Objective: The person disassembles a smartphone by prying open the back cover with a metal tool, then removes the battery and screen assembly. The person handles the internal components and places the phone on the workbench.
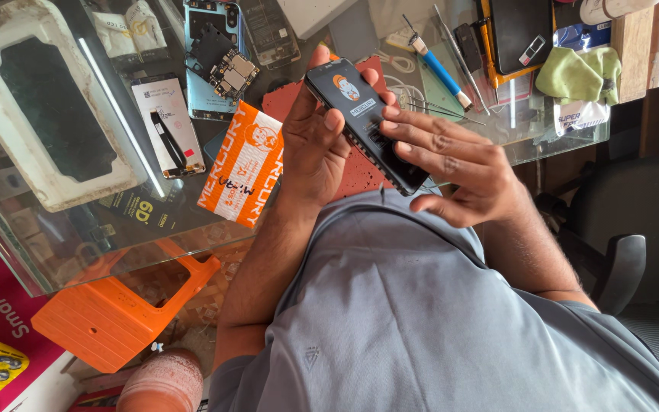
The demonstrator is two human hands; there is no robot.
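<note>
My left hand (314, 145) grips a black phone screen part (352, 107) from its left side, thumb on its face near a round orange sticker. My right hand (451, 164) lies over the lower end of the same black part, fingers spread flat across it. The part is held tilted above a red mat (280, 103) on the glass table (62, 244). An orange and white packet (239, 164) lies just left of my left wrist.
A dismantled blue phone with circuit board (219, 61), a white screen panel (168, 126), a white foam frame (47, 99), a blue-handled tool (440, 69), tweezers, a green cloth (580, 74) and an orange-framed dark tablet (516, 34) lie on the glass. An orange stool (127, 301) stands below.
</note>
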